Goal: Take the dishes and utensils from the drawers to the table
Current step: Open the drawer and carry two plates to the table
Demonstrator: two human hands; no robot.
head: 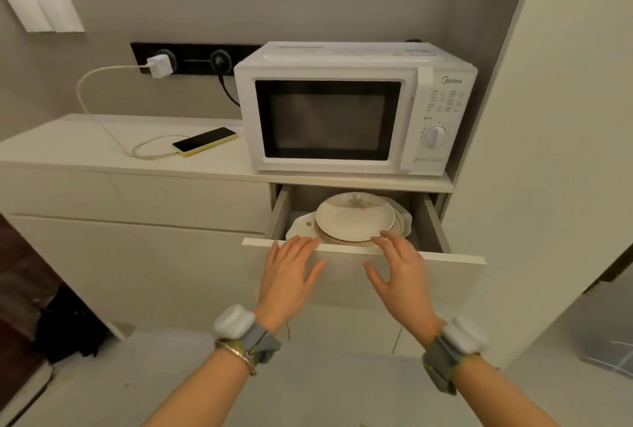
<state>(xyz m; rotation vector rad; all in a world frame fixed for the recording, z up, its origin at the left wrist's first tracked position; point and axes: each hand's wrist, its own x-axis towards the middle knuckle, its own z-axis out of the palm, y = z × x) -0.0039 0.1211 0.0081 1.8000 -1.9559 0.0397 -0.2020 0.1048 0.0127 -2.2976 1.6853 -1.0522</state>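
Observation:
A white drawer (428, 276) stands pulled out under the microwave. Inside lies a stack of cream plates (352, 219) with a faint flower print, resting on a larger scalloped white dish (299, 223). My left hand (291, 272) hovers at the drawer's front edge, fingers spread, fingertips near the stack's left rim. My right hand (400, 272) mirrors it on the right, fingers spread, fingertips just at the stack's near right rim. Neither hand holds anything. Both wrists wear grey bands with white pods.
A white microwave (356, 108) sits on the counter (102, 152) directly above the drawer. A yellow phone (205, 141) lies charging on the counter, its cable running to a wall plug (158, 65). A pale wall panel (548, 152) closes in the right side.

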